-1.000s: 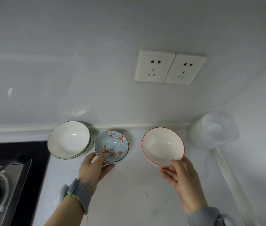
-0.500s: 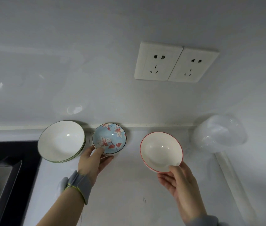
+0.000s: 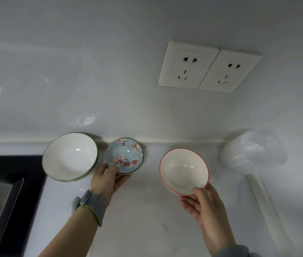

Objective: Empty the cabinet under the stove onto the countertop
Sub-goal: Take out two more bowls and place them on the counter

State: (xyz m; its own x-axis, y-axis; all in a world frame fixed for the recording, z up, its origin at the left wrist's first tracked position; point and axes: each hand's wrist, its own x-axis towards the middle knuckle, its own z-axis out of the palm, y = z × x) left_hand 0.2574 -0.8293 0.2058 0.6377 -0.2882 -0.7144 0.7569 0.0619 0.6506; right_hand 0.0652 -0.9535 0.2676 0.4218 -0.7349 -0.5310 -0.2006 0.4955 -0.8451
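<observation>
Gripping the near rim of the floral dish (image 3: 124, 155), the left hand (image 3: 108, 179) holds it on the countertop (image 3: 147, 210) just right of the stacked white bowls (image 3: 70, 156). The right hand (image 3: 206, 206) pinches the red-rimmed bowl (image 3: 184, 170) by its near edge, tilted, left of a clear plastic container (image 3: 252, 151) at the far wall.

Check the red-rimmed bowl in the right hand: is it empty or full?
Empty. The red-rimmed bowl shows a bare white inside down to the bottom; the right hand pinches its near rim.
</observation>
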